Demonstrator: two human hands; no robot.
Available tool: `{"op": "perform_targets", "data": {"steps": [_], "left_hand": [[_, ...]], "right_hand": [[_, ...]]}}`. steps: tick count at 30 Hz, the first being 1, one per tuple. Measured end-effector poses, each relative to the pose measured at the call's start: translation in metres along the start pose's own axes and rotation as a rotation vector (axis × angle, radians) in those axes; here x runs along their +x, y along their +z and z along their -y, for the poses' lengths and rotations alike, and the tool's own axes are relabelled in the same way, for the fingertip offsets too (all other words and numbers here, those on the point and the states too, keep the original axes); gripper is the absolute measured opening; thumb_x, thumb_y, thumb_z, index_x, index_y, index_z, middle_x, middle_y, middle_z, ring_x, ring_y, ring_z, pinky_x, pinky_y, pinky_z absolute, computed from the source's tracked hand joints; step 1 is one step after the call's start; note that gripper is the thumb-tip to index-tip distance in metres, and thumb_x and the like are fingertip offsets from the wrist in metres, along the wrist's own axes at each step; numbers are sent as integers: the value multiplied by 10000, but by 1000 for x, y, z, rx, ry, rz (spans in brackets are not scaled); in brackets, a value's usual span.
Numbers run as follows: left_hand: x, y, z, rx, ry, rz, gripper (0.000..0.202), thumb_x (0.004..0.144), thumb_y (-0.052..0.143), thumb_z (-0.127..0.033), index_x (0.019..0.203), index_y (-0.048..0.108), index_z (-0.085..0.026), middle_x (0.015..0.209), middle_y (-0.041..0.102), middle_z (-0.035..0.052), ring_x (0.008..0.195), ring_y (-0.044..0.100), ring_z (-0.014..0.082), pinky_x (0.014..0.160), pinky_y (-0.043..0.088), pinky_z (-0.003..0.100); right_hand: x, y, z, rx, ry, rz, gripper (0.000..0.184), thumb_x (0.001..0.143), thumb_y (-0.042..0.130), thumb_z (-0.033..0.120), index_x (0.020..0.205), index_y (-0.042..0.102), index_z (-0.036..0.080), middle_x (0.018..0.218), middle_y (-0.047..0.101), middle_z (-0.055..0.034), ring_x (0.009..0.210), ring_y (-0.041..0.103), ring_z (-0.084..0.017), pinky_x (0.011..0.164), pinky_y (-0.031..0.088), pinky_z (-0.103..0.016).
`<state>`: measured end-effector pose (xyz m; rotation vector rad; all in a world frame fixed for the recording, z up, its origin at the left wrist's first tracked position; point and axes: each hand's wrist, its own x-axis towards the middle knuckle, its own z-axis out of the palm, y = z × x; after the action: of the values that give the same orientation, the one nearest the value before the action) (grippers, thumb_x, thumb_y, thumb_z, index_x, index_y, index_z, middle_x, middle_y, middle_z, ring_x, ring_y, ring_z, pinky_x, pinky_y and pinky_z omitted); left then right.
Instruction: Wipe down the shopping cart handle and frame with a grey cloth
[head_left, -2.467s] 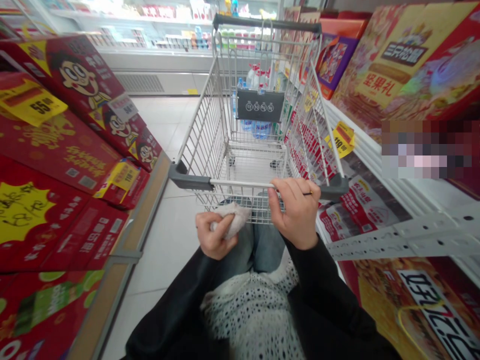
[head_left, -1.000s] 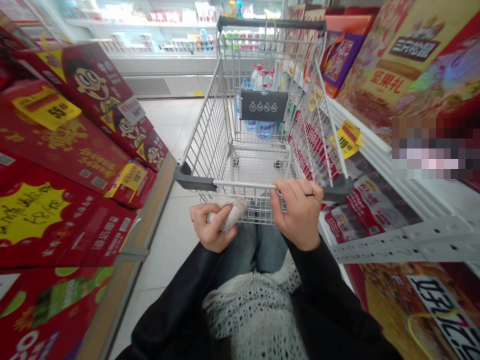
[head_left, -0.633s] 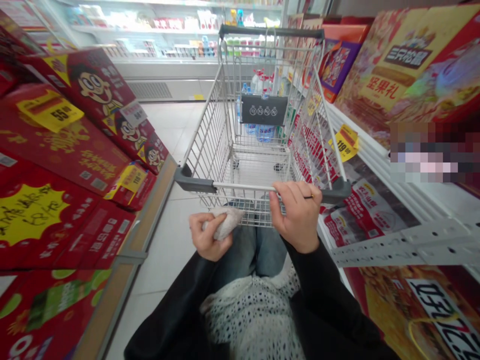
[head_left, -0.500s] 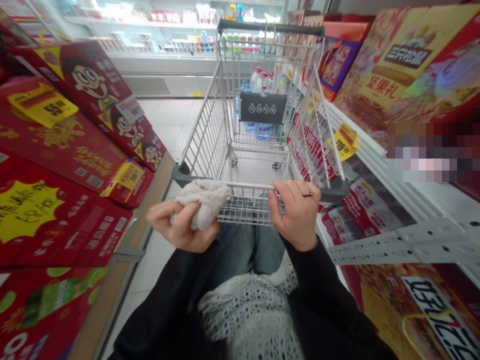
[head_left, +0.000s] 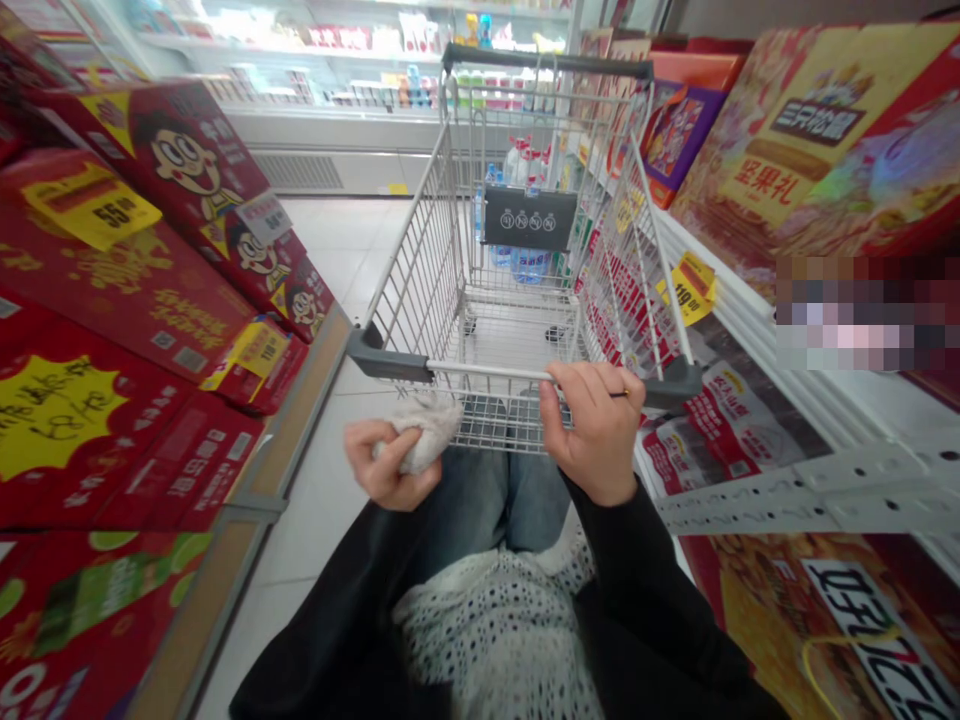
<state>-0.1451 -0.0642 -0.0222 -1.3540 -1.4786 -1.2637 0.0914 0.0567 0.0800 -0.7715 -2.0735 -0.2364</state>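
Both forearms, in black sleeves point(head_left: 645, 590), reach forward from the near edge and slant inward over the person's lap. The left hand point(head_left: 394, 465) sits left of centre, its fingers curled around a bunched pale cloth point(head_left: 429, 430) that sticks out to the right, just nearer than the handle bar point(head_left: 487, 371) of the shopping cart point(head_left: 517, 292) (whether cloth and wire touch, I cannot tell). The right hand point(head_left: 596, 430) is bent over the right part of that bar, fingers closed across its top and the thumb toward the left; one finger wears a thin dark ring point(head_left: 619, 394). Red boxes point(head_left: 112, 270) stand at left, and a shelf point(head_left: 787, 480) runs along the right.
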Motion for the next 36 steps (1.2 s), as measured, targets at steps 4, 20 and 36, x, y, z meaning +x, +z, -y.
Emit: {"op": "perform_targets", "data": {"steps": [4, 20, 36], "left_hand": [[31, 0, 16, 9, 5, -119, 411, 594, 814, -302, 958, 636, -231, 956, 436, 30, 881, 512, 200, 818, 471, 415], [10, -1, 4, 49, -155, 58, 441, 636, 798, -247, 1059, 679, -218, 991, 496, 40, 930, 560, 211, 869, 512, 392], [-21, -2, 13, 12, -193, 68, 364, 621, 775, -347, 869, 543, -218, 896, 477, 6, 804, 523, 167, 740, 494, 332]], "right_hand": [[1, 0, 0, 9, -9, -6, 154, 1030, 539, 293, 1062, 673, 222, 922, 769, -15, 869, 609, -190, 937, 334, -372], [24, 23, 36, 28, -179, 93, 233, 1067, 491, 279, 1226, 640, 197, 997, 757, -34, 962, 568, -205, 976, 303, -385], [18, 22, 34, 67, -136, 118, 253, 1065, 481, 279, 1252, 637, 210, 1023, 755, -43, 980, 570, -216, 957, 305, -397]]}}
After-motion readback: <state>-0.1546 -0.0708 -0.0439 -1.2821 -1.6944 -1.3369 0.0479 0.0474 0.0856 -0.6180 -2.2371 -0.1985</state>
